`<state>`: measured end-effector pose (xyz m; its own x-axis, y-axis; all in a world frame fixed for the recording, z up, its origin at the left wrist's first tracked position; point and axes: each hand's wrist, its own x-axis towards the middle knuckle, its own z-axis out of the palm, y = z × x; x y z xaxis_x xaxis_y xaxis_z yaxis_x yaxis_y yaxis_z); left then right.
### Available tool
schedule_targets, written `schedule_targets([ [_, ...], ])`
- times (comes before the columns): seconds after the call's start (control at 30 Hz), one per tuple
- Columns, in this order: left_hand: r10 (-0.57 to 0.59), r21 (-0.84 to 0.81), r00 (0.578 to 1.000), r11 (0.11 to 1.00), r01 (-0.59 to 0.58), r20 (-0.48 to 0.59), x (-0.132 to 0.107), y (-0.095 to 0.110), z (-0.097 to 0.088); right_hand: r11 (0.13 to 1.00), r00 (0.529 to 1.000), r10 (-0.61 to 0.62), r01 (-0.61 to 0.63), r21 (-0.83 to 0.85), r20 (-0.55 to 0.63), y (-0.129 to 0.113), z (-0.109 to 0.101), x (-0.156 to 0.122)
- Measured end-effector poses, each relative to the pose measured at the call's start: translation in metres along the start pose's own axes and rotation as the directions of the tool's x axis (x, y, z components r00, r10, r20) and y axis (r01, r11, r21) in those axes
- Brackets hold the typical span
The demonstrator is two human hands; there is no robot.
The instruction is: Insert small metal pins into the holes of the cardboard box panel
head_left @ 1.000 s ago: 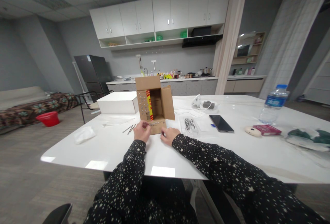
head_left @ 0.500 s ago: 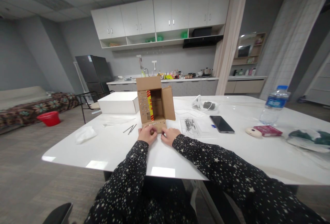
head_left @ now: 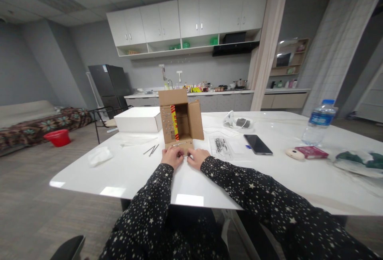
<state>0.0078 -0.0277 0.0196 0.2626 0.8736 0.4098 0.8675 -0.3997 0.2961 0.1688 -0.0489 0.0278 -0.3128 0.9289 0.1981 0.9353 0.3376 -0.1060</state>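
Note:
An open cardboard box (head_left: 195,119) stands on the white table, its opening toward me and its flaps spread. Small pale bits dot its left and lower flaps. At the lower flap, my left hand (head_left: 172,157) is closed with curled fingers. Just to its right, my right hand (head_left: 197,158) is also closed, thumb and fingers pinched. A thin, light piece seems to lie between the two hands, too small to name. Right of the hands sits a clear plastic case (head_left: 221,147) with small metal parts. Thin metal rods (head_left: 151,150) lie to the left.
A white box (head_left: 137,120) and a crumpled white tissue (head_left: 101,156) are on the left. Toward the right are a phone (head_left: 257,144), a white cabled device (head_left: 239,122), a maroon pack (head_left: 311,152), a water bottle (head_left: 318,122) and a green item in plastic (head_left: 359,160).
The view has shifted very slightly. Both hands stay at the lower flap with almost the same finger pose, and the box has not moved.

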Motion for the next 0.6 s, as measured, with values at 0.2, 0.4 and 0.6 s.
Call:
schedule_targets([
  [0.2,-0.085,0.046,0.991,0.995,0.09,-0.106,0.0019,-0.001,-0.0038,1.0,1.0,-0.005,0.005,-0.015,-0.014,0.0015,0.0035,0.0025],
  [0.4,-0.216,0.116,0.952,0.963,0.244,-0.216,0.0024,-0.0028,-0.0057,1.0,1.0,-0.001,0.001,-0.012,-0.019,0.0029,0.0063,0.0029],
  [0.6,-0.235,0.148,0.945,0.951,0.272,-0.228,0.0025,-0.0026,-0.0055,1.0,1.0,0.0,-0.001,-0.018,-0.022,0.0025,0.0063,0.0022],
])
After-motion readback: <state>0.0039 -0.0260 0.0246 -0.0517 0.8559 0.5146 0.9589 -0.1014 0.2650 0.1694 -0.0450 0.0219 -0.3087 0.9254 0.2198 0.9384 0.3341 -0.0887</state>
